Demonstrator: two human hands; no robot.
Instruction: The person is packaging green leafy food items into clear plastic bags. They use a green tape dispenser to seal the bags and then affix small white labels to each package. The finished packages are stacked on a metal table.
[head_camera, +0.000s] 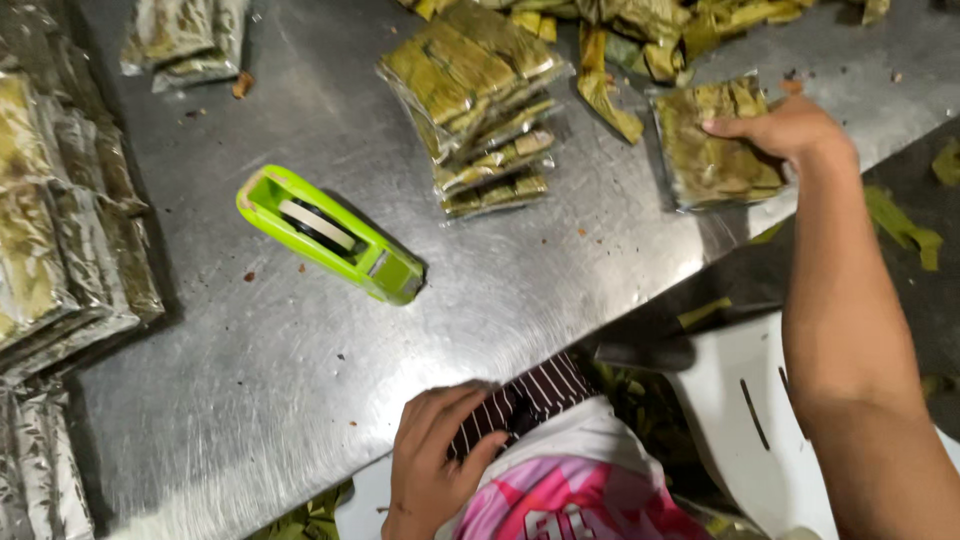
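While right hand (785, 128) grips leaf packet (715, 150); left hand (432, 450) rests curled.

right hand (785, 128) outstretched, left hand (432, 455) curled

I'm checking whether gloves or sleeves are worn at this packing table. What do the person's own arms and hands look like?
Both hands are bare, with no gloves, rings or watch visible. The right hand leads into a long forearm that is uncovered all the way to the frame's edge. The left hand also shows no sleeve at the wrist. No tools or straps are attached to either arm.
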